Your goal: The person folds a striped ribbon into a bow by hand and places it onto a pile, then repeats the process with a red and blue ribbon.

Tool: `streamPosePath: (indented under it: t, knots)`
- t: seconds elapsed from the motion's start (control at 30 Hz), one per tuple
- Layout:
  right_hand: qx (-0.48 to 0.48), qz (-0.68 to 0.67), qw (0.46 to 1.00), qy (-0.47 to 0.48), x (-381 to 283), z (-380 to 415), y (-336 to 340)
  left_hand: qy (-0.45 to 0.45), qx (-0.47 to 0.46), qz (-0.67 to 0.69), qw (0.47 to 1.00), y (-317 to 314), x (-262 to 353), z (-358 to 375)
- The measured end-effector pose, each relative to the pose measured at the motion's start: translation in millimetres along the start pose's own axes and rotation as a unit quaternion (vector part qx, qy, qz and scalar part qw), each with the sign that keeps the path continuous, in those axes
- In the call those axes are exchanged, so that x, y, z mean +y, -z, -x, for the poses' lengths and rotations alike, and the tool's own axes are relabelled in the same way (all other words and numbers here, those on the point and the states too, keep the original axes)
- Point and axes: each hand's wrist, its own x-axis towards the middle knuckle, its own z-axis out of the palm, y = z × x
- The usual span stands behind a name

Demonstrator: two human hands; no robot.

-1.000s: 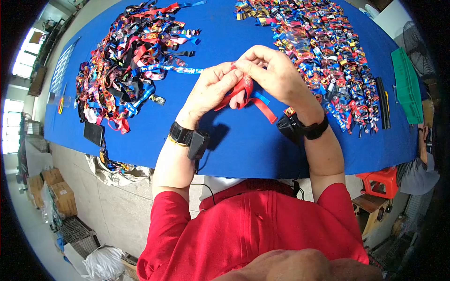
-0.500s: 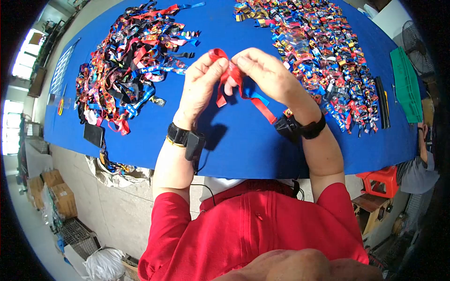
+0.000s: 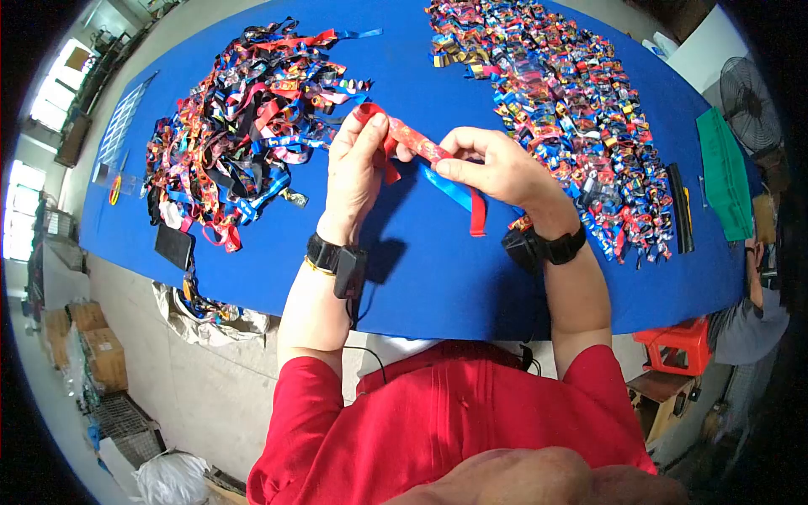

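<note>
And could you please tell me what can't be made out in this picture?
All in the head view:
Print on the red ribbon: too small to read, and partly covered by the left hand and right hand.
Lower layers of the ribbon heap: hidden beneath the top ones, so no count.
Far part of the pale sack: hidden by the table.
Person in grey: partly lost in the dark picture edge.

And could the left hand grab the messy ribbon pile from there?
Probably yes. The left hand is close to the ribbon pile, and nothing seems to block the way. But it is pinching a red ribbon, so it may need to let go first.
</note>
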Motion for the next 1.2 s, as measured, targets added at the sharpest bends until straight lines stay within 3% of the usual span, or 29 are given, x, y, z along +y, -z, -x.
streamPosePath:
  t: [0.13, 0.4, 0.67, 0.8, 0.9, 1.0, 1.2]
  knots:
    - [-0.015, -0.008, 1.0, -0.013, -8.0, 3.5, 7.9, -0.003, 0.008, 0.031, 0.999, 2.2, -3.4, -1.7]
    - [0.087, 0.035, 0.994, 0.047, -2.7, 0.7, -1.0, 0.011, -0.002, 0.034, 0.999, -1.8, 4.3, 3.4]
    - [0.149, 0.089, 0.984, 0.047, 3.0, 1.3, 1.2, -0.012, -0.091, 0.007, 0.996, -11.0, 5.1, 9.3]
    - [0.171, 0.157, 0.961, 0.147, 9.0, -0.7, 2.4, 0.019, -0.135, -0.01, 0.991, -13.4, 7.4, 13.7]
    - [0.148, 0.098, 0.982, 0.068, 1.6, 2.3, 2.4, 0.046, -0.148, -0.039, 0.987, -11.4, 10.0, 15.6]
    - [0.132, -0.032, 0.989, 0.058, 8.3, -0.6, 1.1, 0.025, -0.161, -0.048, 0.985, -11.7, 7.4, 12.3]
    - [0.136, -0.04, 0.99, 0.011, -1.8, -2.7, 3.5, 0.064, -0.148, -0.064, 0.985, -7.9, 5.5, 9.6]
